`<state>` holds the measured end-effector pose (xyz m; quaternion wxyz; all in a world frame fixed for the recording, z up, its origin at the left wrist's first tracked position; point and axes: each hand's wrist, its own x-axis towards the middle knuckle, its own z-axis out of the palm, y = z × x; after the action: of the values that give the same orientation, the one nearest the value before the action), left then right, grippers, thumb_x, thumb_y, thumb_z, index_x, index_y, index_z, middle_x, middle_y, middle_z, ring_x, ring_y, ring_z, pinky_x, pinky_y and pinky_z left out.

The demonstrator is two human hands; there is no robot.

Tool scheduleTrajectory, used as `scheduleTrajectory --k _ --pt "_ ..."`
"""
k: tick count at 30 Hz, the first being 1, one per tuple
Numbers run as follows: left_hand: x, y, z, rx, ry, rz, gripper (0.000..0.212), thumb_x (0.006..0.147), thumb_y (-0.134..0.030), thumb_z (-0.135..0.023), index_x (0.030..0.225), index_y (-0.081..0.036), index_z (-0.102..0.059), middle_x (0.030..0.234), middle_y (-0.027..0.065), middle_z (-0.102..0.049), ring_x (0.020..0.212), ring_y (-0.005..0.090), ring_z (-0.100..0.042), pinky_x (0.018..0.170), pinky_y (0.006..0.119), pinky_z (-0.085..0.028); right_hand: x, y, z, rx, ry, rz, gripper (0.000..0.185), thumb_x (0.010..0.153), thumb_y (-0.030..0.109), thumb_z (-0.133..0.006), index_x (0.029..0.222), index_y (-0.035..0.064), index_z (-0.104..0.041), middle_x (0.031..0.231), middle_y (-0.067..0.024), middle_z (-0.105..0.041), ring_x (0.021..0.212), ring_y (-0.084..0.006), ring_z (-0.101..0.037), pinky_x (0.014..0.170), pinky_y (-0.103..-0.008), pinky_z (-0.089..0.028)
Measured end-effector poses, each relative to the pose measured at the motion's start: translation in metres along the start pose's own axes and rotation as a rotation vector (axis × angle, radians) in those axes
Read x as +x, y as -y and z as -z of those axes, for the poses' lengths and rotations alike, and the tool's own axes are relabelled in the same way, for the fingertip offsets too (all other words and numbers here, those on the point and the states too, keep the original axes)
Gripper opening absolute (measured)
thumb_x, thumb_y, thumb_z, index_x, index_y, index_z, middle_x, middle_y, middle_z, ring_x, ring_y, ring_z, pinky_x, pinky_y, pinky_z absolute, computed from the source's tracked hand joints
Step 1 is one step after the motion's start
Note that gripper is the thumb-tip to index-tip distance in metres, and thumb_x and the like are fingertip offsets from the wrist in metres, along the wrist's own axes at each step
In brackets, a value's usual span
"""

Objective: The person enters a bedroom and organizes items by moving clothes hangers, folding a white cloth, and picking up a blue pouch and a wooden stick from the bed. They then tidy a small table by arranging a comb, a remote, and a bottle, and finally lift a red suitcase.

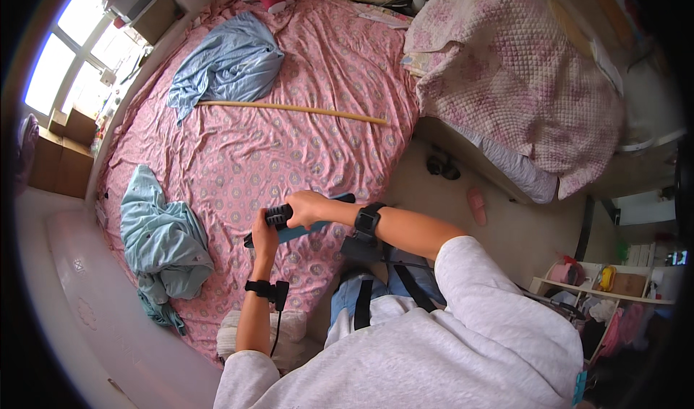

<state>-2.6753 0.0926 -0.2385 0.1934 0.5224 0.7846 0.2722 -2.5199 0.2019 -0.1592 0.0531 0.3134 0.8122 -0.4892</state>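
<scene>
Over the near part of a bed, both my hands are on a long, narrow blue-and-black item (303,236), whose kind I cannot make out. A black slotted part (278,215) of it shows between the hands. My left hand (264,234) grips this part from the left side. From the right, my right hand (305,208) closes around it, with the fingers partly hidden. The item's black ends stick out past both hands, slanting up to the right. Beneath lies the pink patterned bed sheet (260,154), wrinkled all over.
A wooden stick (293,109) lies across the bed beside a crumpled blue cloth (233,62). Teal clothing (162,241) is heaped at the left. A quilt (509,72) covers furniture at right; a pink slipper (476,206) and dark shoes (443,167) are on the floor.
</scene>
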Motion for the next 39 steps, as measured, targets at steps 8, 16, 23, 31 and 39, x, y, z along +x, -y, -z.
scheduleTrajectory --k 8,16,23,31,39 --pt "0.139 -0.151 -0.043 0.102 0.293 -0.432 0.031 0.063 0.003 -0.047 0.093 -0.002 -0.050 0.080 0.0186 -0.056 0.085 0.0361 -0.051 0.080 0.041 -0.038 -0.057 -0.081 0.148 0.530 -0.086 -0.114 0.024 0.069 0.022 -0.064 0.070 0.0000 -0.054 0.059 -0.0039 -0.057 0.039 -0.0116 -0.052 0.039 -0.0257 -0.041" --pt "0.289 -0.279 -0.110 0.008 0.354 -0.397 0.036 0.062 0.007 -0.045 0.095 -0.005 -0.051 0.092 0.0154 -0.056 0.096 0.0340 -0.049 0.086 0.038 -0.036 -0.033 -0.156 0.298 0.782 -0.235 -0.136 0.027 0.065 0.020 -0.067 0.072 -0.0009 -0.052 0.055 -0.0045 -0.053 0.041 -0.0122 -0.049 0.040 -0.0273 -0.040" --pt "0.349 -0.314 -0.144 -0.139 -0.135 -0.369 0.033 0.078 -0.006 -0.052 0.111 -0.009 -0.047 0.113 0.0143 -0.050 0.107 0.0323 -0.046 0.088 0.037 -0.037 0.026 -0.203 0.384 0.901 -0.471 -0.117 0.033 0.064 0.022 -0.069 0.081 -0.0023 -0.053 0.058 -0.0059 -0.055 0.045 -0.0119 -0.050 0.042 -0.0281 -0.040" --pt "0.321 -0.263 -0.168 -0.017 0.126 0.004 0.030 0.080 -0.021 -0.056 0.107 -0.009 -0.049 0.105 0.0145 -0.052 0.091 0.0347 -0.053 0.074 0.040 -0.043 0.103 -0.280 0.507 0.670 -0.119 -0.096 0.020 0.072 0.020 -0.067 0.070 0.0028 -0.057 0.054 -0.0018 -0.053 0.036 -0.0060 -0.041 0.034 -0.0209 -0.030" --pt "0.276 -0.231 -0.195 -0.104 0.266 0.223 0.027 0.079 -0.019 -0.057 0.102 -0.005 -0.054 0.100 0.0175 -0.055 0.091 0.0318 -0.055 0.076 0.037 -0.045 0.152 -0.474 0.531 0.198 -0.318 -0.541 0.023 0.065 0.017 -0.067 0.064 -0.0038 -0.056 0.054 -0.0094 -0.057 0.044 -0.0147 -0.056 0.040 -0.0275 -0.045"
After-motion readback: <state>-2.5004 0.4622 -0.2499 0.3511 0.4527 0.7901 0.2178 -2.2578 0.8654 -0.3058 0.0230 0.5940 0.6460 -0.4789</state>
